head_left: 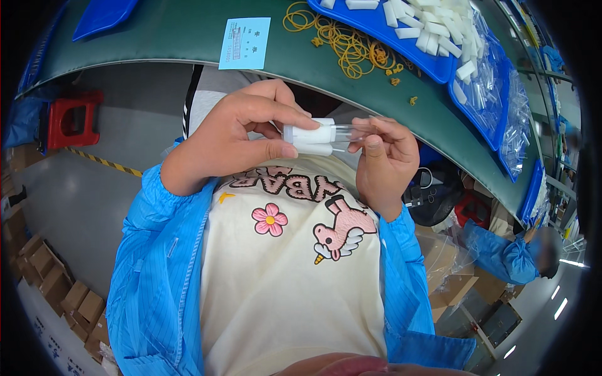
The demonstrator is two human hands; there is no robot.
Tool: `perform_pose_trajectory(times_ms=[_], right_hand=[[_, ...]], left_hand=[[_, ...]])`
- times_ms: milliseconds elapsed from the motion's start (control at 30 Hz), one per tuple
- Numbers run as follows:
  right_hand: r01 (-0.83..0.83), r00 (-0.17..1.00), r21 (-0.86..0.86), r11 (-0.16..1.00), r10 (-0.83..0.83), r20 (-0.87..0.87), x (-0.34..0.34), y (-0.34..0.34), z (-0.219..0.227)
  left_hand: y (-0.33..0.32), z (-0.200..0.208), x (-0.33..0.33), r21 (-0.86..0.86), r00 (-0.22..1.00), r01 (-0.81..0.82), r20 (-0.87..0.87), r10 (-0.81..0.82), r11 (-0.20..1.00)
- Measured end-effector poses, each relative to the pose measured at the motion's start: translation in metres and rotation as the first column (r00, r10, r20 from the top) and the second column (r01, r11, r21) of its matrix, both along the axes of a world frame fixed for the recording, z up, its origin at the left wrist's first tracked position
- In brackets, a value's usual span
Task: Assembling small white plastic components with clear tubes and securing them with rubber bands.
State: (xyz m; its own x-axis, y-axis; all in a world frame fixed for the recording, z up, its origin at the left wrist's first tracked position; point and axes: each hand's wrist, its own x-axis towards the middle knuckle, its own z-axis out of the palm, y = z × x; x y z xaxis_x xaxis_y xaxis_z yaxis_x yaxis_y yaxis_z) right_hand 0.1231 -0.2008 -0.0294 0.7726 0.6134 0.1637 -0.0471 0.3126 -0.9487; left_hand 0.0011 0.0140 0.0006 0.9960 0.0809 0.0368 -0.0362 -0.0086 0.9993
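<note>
Above my lap, just short of the table edge, my left hand grips a small bunch of white cylinders between thumb and fingers. From their right side stick out several thin clear plastic tubes. My right hand pinches the far ends of these tubes with thumb and fingertips. The cylinders and tubes lie roughly level, side by side. My left fingers hide part of the bunch, and I cannot tell how cylinders and tubes are joined.
On the green table lie a light blue paper slip and yellow rubber bands. Blue trays at right hold white pieces and clear tubes. A red stool stands left; a co-worker in blue is at right.
</note>
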Motion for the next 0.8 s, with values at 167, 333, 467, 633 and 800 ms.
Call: perform_pose_trajectory(times_ms=[167,333,467,633,800], right_hand=[[-0.072,0.997,-0.014,0.997,0.072,0.023,0.001,0.002,-0.001],[-0.047,0.995,-0.044,0.998,0.051,0.084,0.002,0.005,-0.001],[-0.026,0.984,-0.071,0.997,0.038,0.173,0.003,0.005,-0.001],[-0.059,0.997,-0.090,0.994,0.063,0.039,0.001,0.006,0.003],[0.006,0.989,-0.214,0.977,0.026,0.147,-0.003,0.012,0.011]], left_hand=[[-0.002,-0.008,-0.004,-0.128,0.998,-0.056,-0.019,0.054,0.990],[-0.006,-0.011,-0.004,-0.089,0.999,-0.046,-0.001,0.046,0.995],[-0.008,-0.015,-0.003,-0.110,1.000,-0.030,0.000,0.030,0.994],[-0.010,-0.019,-0.002,-0.165,1.000,-0.011,0.020,0.015,0.986],[-0.017,-0.020,0.000,-0.158,0.999,-0.028,0.037,0.034,0.987]])
